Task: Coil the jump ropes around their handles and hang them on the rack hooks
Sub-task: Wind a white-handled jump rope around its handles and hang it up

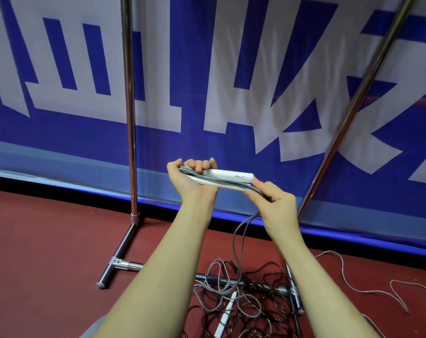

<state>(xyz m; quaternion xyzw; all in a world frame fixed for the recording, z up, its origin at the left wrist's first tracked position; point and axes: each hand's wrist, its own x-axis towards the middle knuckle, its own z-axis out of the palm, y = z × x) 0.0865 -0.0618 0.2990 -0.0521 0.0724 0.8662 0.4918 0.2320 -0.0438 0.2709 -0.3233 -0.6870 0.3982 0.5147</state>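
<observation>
left hand point(191, 178) gripping white handles point(229, 178) at their 9 o'clock end, fingers curling over | right hand point(276, 203) pinching grey rope point(241, 230) at the handles' 3 o'clock end | rope trailing toward 6 o'clock into tangled ropes point(243, 301) lying on red floor point(48, 240) by rack base point(120, 257)

Red floor point(48, 240): tangled jump ropes point(243, 296) (white handles among them), chrome rack base point(119, 262).

Four white handles point(231, 176) (two held)
</observation>
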